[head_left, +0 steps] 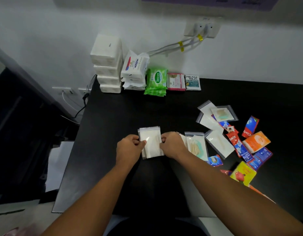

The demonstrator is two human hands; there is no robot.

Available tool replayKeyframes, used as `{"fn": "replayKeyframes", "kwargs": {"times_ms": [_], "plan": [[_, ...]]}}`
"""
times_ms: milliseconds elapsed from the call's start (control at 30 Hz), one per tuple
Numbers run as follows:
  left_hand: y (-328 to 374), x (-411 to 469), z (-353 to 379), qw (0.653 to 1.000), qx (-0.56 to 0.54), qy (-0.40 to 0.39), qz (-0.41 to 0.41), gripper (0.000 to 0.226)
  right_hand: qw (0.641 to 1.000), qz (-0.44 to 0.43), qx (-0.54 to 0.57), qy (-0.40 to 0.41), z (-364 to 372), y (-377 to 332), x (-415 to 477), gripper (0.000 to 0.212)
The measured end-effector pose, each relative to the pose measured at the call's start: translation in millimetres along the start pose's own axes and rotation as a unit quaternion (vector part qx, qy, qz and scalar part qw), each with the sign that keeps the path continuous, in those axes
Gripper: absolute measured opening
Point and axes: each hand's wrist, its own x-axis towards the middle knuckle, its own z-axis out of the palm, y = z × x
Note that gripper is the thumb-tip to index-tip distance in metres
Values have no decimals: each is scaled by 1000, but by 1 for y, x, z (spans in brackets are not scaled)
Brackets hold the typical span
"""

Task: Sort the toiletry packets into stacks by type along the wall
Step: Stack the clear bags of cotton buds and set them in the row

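Note:
On the black table (pixel 113 116), both hands hold a small stack of clear zip packets (pixel 150 142) with white contents. My left hand (pixel 130 147) pinches its left edge and my right hand (pixel 171 143) grips its right edge. Along the wall stand sorted stacks: white tissue packs (pixel 107 65), white Dove packs (pixel 134 70), green Sanicare wipes (pixel 156 81), pink Dove sachets (pixel 176 82) and Cream Silk sachets (pixel 192 82). Another clear packet with cotton swabs (pixel 196 145) lies just right of my right hand.
A loose pile lies at the right: several clear packets (pixel 215 114), red Colgate sachets (pixel 236 142), an orange pack (pixel 256 142), blue sachets (pixel 261 155) and a yellow packet (pixel 243 173). White cables (pixel 181 46) run from a wall socket (pixel 203 28). The table's left edge drops off.

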Motion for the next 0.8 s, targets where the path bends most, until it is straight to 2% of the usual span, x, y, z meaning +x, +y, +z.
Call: {"fn": "replayKeyframes", "kwargs": {"times_ms": [267,400,467,667,800], "plan": [[3,3,0,999,32,1,9,16,1000,-17,23,-11,0,1,1,26],[19,-1,1,995,67,62,42,28,998,-20,54,6,-13,16,0,35],[33,-2,8,993,65,72,74,26,996,-39,79,24,-24,29,-2,36],[90,-8,70,988,47,-8,146,7,991,-76,38,104,-77,93,-1,30],[120,-21,126,975,61,-72,201,13,990,-51,-45,127,-117,144,-4,42]]}}
